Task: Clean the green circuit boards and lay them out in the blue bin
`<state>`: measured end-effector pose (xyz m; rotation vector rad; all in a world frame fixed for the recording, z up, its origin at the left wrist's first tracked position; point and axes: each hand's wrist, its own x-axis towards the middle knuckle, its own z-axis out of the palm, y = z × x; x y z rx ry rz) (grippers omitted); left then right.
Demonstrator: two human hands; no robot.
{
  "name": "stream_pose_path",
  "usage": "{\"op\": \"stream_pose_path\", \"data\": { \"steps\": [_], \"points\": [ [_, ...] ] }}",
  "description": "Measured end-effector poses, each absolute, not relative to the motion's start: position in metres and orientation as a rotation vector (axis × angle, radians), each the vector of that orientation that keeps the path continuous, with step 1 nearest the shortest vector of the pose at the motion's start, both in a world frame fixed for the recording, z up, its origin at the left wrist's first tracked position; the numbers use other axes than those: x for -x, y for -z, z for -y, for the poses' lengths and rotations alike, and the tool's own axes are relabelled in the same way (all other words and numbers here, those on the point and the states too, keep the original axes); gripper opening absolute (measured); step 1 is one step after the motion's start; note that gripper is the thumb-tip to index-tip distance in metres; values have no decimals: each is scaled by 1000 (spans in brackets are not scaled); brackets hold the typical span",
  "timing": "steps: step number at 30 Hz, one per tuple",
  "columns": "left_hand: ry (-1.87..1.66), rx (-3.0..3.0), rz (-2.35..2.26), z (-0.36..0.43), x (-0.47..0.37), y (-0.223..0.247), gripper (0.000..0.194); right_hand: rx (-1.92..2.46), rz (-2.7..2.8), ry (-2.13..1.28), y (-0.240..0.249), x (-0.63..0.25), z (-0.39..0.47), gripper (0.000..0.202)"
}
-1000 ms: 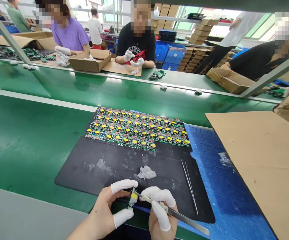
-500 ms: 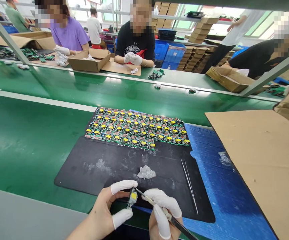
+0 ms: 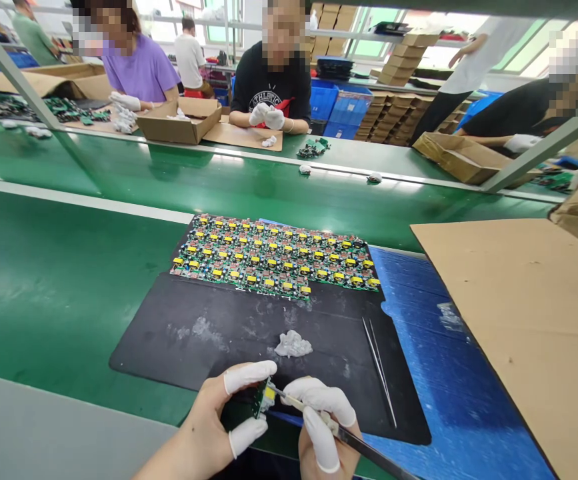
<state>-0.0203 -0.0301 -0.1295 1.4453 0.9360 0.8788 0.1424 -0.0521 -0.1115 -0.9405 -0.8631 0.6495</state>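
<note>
White-capped fingers (image 3: pixel 249 376) hold one circuit board (image 3: pixel 261 400), one tool (image 3: pixel 369 451).

Circuit board (image 3: pixel 267 395) in left hand (image 3: pixel 213 415)

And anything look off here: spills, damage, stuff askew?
Pale smudges mark the black mat, mostly left of the grey lump: possibly residue, so it looks dirty. The board array has a stepped front edge toward the right, not straight. The held board in the left hand is too small to judge for damage.
</note>
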Motion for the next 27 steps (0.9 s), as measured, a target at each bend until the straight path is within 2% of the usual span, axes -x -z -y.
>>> {"op": "stream_pose_path", "data": {
  "steps": [21,24,27],
  "points": [
    [-912,-1388,-812,28,22,127,55,949,816,-582,107,-139,47,8],
    [-919,-1328,-699,24,23,127,58,1013,821,-487,106,-146,47,8],
    [-1002,-1133,-631,20,18,120,50,1143,950,-365,106,-161,46,9]
  ]
}}
